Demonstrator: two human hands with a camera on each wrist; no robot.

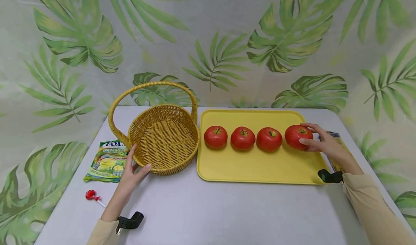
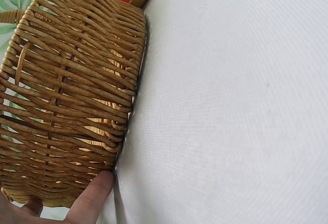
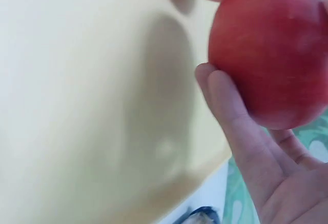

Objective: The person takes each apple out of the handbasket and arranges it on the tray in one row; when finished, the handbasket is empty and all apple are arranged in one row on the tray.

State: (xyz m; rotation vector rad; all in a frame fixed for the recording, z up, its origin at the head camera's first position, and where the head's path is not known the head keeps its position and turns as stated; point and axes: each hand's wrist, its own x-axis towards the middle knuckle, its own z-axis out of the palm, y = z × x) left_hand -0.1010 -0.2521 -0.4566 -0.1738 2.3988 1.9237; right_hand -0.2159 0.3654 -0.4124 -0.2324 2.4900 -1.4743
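At the tray's right end, my right hand (image 1: pixel 320 142) holds a red apple (image 1: pixel 298 137), thumb on the near side and fingers round the far right. The right wrist view shows this apple (image 3: pixel 271 55) apart from its shadow, so it seems slightly raised. Three more apples (image 1: pixel 243 138) sit in a row on the yellow tray (image 1: pixel 247 169). My left hand (image 1: pixel 130 178) touches the outside of a wicker basket (image 1: pixel 165 144) at its near left, thumb and forefinger spread. In the left wrist view a straight finger (image 2: pixel 92 198) meets the woven wall (image 2: pixel 77 90) low down.
A green candy bag (image 1: pixel 108 162) lies left of the basket, with a red lollipop (image 1: pixel 91 194) nearer the front. Partly behind my right hand is another packet (image 1: pixel 339 144). The basket's tall handle (image 1: pixel 156 83) arches upward. A leaf-print cloth (image 1: pixel 214 57) hangs behind the white table (image 1: pixel 227 212).
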